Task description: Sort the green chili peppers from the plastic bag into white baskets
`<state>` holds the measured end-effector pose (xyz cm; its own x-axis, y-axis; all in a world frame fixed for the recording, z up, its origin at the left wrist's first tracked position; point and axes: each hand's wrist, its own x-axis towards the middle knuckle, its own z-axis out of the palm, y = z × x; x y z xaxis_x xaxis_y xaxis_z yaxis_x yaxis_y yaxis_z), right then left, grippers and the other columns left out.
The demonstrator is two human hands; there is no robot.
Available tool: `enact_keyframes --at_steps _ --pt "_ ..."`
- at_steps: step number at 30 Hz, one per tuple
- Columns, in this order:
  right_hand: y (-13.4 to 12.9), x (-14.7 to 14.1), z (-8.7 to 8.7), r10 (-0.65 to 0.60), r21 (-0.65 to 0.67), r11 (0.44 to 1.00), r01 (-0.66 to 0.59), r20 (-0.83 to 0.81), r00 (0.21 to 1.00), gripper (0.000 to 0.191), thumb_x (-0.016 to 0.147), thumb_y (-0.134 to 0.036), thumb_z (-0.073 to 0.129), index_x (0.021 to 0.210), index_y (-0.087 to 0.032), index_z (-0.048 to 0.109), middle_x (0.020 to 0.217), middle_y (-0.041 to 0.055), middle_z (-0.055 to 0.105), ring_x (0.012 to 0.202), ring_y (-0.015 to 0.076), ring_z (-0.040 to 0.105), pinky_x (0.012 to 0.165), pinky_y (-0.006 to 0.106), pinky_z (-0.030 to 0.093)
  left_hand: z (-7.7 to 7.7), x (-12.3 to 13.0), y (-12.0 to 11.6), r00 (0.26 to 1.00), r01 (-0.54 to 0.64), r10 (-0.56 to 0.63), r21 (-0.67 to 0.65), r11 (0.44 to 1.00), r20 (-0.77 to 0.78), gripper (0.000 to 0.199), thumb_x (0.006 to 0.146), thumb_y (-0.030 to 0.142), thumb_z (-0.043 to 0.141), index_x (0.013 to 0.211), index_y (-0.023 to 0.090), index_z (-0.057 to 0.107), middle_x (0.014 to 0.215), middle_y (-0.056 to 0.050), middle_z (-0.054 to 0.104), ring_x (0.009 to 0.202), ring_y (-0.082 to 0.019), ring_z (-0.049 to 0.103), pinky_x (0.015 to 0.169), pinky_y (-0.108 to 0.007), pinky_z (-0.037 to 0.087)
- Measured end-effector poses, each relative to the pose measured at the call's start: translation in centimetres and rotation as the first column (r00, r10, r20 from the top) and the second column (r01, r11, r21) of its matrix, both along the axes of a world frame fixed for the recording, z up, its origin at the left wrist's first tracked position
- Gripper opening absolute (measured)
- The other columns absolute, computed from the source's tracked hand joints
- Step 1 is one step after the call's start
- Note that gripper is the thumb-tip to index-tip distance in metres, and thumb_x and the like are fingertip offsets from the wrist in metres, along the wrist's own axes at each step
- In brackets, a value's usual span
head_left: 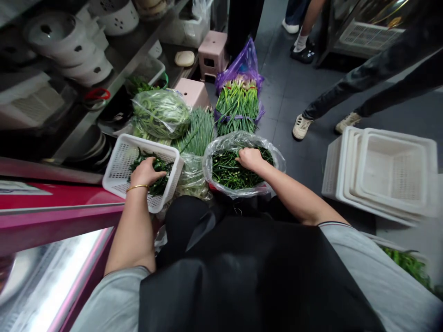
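My left hand (144, 173), with a gold bangle at the wrist, is inside a white perforated basket (119, 152). Its thumb is spread from the fingers, and it lies over dark green chili peppers (161, 164); some fingertips are hidden. To the right, my right hand (250, 159) reaches into a container lined with a clear plastic bag (278, 161), full of thin green chili peppers (230, 170). Its fingers are curled together at the peppers; what they grip is hidden. Between basket and bag lie long green stalks (200, 129).
A purple bag of leafy green stalks (238, 99) and pink stools (212, 53) stand ahead. A plastic bag of greens (161, 113) lies left, beside shelves with white pots (69, 50). Stacked white baskets (394, 170) stand right. Other people's legs (341, 87) are nearby.
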<state>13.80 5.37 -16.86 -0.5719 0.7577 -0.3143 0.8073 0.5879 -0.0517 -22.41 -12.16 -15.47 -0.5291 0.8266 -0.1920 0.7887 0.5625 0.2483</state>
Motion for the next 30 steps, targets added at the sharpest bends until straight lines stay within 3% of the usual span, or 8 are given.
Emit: enact_keyframes --at_steps 5,9,14,16,20,23,26,30 --pt "0.3 1.2 0.9 0.011 0.012 1.000 -0.010 -0.057 0.998 0.036 0.096 -0.035 0.042 0.097 -0.011 0.069 0.101 0.0191 0.071 0.093 0.0264 0.066 0.076 0.031 0.045 1.2 8.2 2.2 0.961 0.273 -0.245 0.308 0.911 -0.128 0.042 0.085 0.037 0.055 0.120 0.014 0.058 0.122 -0.017 0.064 0.115 -0.033 0.058 0.098 -0.045 0.043" --pt "-2.9 3.6 2.9 0.159 -0.121 0.969 -0.215 -0.359 0.920 0.034 0.095 -0.040 0.046 0.082 -0.015 0.065 0.082 0.0099 0.069 0.076 0.0184 0.061 0.069 0.027 0.041 0.5 19.7 4.2 0.723 0.645 -0.678 0.486 0.590 -0.137 0.035 0.092 0.019 0.042 0.123 0.015 0.057 0.130 -0.016 0.060 0.128 -0.028 0.050 0.111 -0.048 0.031" --pt "-8.0 5.9 3.8 -0.002 -0.467 0.723 -0.509 -0.738 0.674 0.038 0.097 -0.040 0.040 0.077 -0.015 0.060 0.064 0.0011 0.057 0.057 0.0108 0.050 0.059 0.023 0.040 -2.9 24.2 2.4 0.434 0.743 -0.876 0.466 0.480 0.211 0.022 0.090 0.015 0.039 0.089 0.015 0.061 0.086 -0.010 0.067 0.083 -0.020 0.064 0.081 -0.033 0.050" --pt "-8.1 6.2 3.4 0.000 -0.529 0.663 -0.529 -0.707 0.707 0.037 0.098 -0.039 0.040 0.082 -0.014 0.063 0.066 0.0007 0.058 0.059 0.0108 0.052 0.060 0.022 0.041 -3.4 23.7 1.5 0.367 0.766 -0.877 0.434 0.474 0.311 0.019 0.089 0.013 0.041 0.087 0.017 0.060 0.085 -0.007 0.066 0.079 -0.018 0.062 0.074 -0.028 0.049" --pt "-4.9 4.8 0.9 0.126 -0.170 0.965 -0.198 -0.361 0.924 0.032 0.094 -0.036 0.049 0.115 -0.018 0.064 0.106 0.0110 0.062 0.082 0.0170 0.060 0.068 0.026 0.042 -3.1 23.0 3.0 0.642 0.712 -0.762 0.306 0.632 0.081 0.026 0.089 0.011 0.038 0.100 0.014 0.061 0.093 -0.012 0.062 0.088 -0.022 0.059 0.079 -0.033 0.047" --pt "-2.5 3.1 -1.5 0.175 0.018 0.985 -0.174 -0.104 0.979 0.034 0.095 -0.036 0.046 0.119 -0.020 0.064 0.119 0.0152 0.057 0.092 0.0217 0.061 0.065 0.026 0.039 -3.3 23.4 6.2 0.734 0.679 -0.669 0.129 0.722 -0.116 0.030 0.090 0.010 0.035 0.101 0.009 0.063 0.094 -0.018 0.060 0.089 -0.027 0.057 0.078 -0.039 0.044" --pt "-1.8 2.8 -2.6 0.239 0.034 0.971 -0.237 -0.085 0.967 0.034 0.097 -0.030 0.039 0.105 -0.015 0.069 0.109 0.0151 0.061 0.092 0.0212 0.060 0.065 0.026 0.038 -4.3 23.7 8.4 0.705 0.707 -0.698 0.044 0.706 -0.128 0.032 0.092 0.011 0.033 0.097 0.008 0.065 0.092 -0.019 0.059 0.087 -0.028 0.056 0.075 -0.040 0.042" --pt "-1.7 4.9 -1.8 0.259 -0.041 0.956 -0.289 -0.342 0.903 0.035 0.097 -0.034 0.042 0.098 -0.013 0.070 0.096 0.0110 0.067 0.083 0.0174 0.061 0.070 0.026 0.040 -5.1 23.2 9.0 0.633 0.769 -0.765 0.215 0.602 -0.122 0.034 0.094 0.016 0.034 0.098 0.013 0.067 0.091 -0.016 0.058 0.089 -0.027 0.053 0.079 -0.040 0.040"
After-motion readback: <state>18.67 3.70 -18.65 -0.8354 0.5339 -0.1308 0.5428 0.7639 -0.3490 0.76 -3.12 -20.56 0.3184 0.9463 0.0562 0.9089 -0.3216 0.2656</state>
